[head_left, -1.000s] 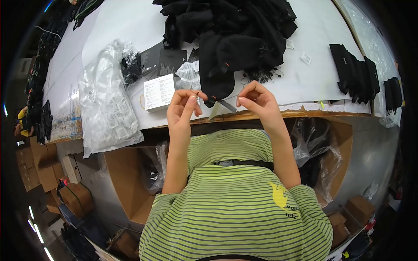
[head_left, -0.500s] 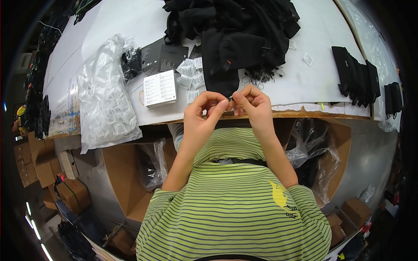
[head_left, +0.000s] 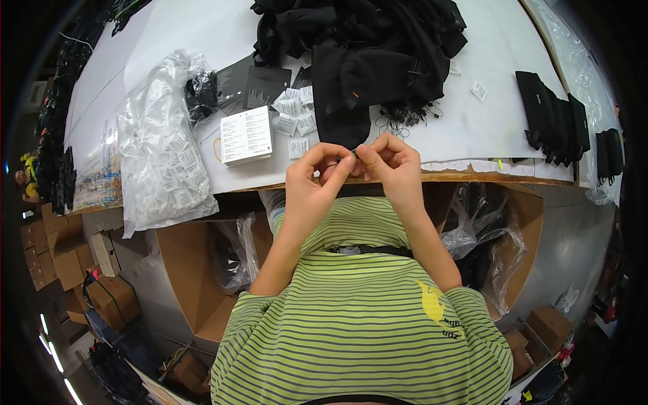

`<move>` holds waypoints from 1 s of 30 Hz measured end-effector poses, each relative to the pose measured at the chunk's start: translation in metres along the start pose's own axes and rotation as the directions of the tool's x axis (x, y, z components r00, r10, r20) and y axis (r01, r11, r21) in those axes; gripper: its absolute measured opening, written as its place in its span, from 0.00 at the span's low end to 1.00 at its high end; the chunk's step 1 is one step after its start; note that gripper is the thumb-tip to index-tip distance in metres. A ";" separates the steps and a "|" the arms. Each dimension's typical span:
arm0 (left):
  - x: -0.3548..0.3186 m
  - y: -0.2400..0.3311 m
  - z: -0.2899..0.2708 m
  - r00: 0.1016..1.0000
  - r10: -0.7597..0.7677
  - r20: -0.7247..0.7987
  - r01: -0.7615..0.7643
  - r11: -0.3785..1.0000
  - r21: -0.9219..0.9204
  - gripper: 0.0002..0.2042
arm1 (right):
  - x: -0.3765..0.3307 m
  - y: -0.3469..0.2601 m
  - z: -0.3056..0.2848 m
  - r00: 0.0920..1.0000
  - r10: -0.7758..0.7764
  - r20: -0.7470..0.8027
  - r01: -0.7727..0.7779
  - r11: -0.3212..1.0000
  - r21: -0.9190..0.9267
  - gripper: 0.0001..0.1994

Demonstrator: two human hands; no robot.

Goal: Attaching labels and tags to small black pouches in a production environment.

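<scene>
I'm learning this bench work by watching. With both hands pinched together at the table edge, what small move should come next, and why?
Probably keep the pinch and finish working the small dark piece: the left hand and right hand meet fingertip to fingertip over it, just below the black garment at the table edge. What the piece is cannot be told.

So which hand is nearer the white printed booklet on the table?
Left. The left hand is just right of the white booklet; the right hand lies farther right, beyond the left.
</scene>
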State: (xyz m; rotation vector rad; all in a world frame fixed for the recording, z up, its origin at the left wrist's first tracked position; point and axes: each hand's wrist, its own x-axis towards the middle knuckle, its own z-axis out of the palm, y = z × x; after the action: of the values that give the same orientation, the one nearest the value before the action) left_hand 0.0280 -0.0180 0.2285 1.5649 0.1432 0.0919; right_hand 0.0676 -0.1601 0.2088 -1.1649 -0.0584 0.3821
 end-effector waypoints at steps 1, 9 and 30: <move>-0.001 0.000 -0.001 1.000 -0.014 0.011 0.014 0.999 0.033 0.05 | -0.001 0.000 0.002 0.999 -0.033 -0.024 0.032 0.997 -0.066 0.10; 0.006 -0.006 -0.009 0.993 -0.007 0.120 0.035 0.972 -0.233 0.05 | -0.008 -0.007 -0.002 0.993 -0.009 0.120 0.009 1.000 0.003 0.11; 0.006 -0.013 -0.022 0.912 0.402 0.081 -0.394 0.801 0.451 0.10 | 0.026 -0.009 -0.007 0.866 -0.472 0.164 0.364 0.371 -0.854 0.04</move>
State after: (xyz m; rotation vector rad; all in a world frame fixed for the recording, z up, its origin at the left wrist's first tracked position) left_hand 0.0305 0.0042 0.2158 2.0547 -0.1700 0.4333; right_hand 0.0958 -0.1613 0.2098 -2.1364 -0.5107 -0.2519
